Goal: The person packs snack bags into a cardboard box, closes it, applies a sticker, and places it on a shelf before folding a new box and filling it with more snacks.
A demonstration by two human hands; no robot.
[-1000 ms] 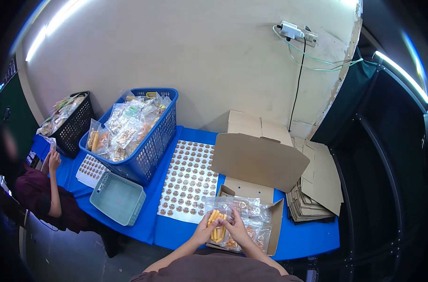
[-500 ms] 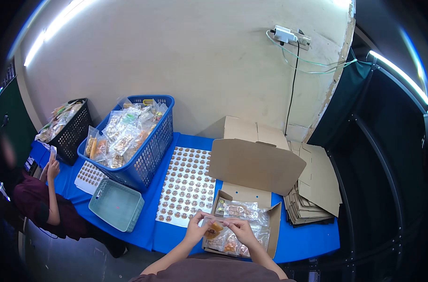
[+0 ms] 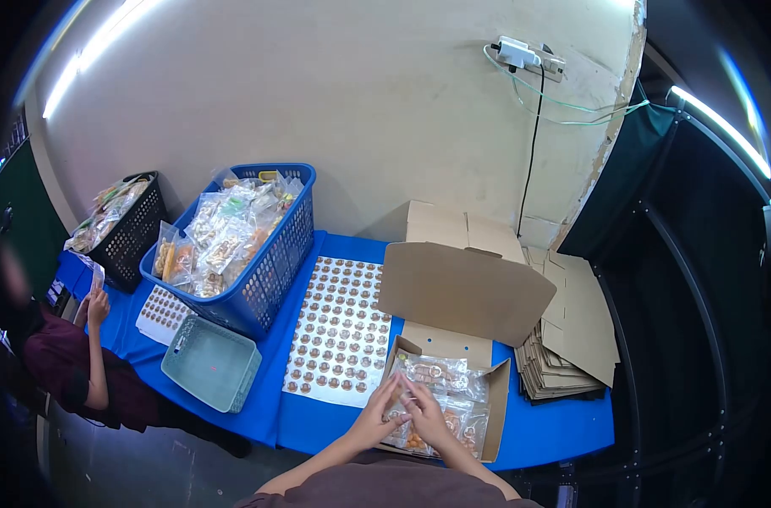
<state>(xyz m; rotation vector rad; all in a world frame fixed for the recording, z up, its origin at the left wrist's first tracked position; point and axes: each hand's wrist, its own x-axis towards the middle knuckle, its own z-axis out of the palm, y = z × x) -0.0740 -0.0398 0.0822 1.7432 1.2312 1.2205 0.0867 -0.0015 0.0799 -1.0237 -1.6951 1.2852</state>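
Observation:
My left hand (image 3: pixel 378 416) and my right hand (image 3: pixel 428 416) meet at the fingertips over an open cardboard box (image 3: pixel 496 415). Their fingers are closed on a clear plastic bag (image 3: pixel 395 410), which the hands mostly cover. Inside the box lie several clear bags of snacks (image 3: pixel 440 372), some with orange contents. The box lid (image 3: pixel 466 292) stands raised at the back. Left of the box is a sheet of round stickers (image 3: pixel 335 330).
A blue basket (image 3: pixel 271 254) heaped with filled bags and a green tray (image 3: pixel 208 398) stand to the left. Further left are a black basket (image 3: pixel 132 229) and a person (image 3: pixel 72 356) holding something. Flattened cardboard (image 3: pixel 576 322) is stacked at right on the blue-covered table (image 3: pixel 555 436).
My hands have drawn closer together, with fingertips now meeting. The bag's orange contents, visible before, are now hidden behind my hands. The view has shifted slightly.

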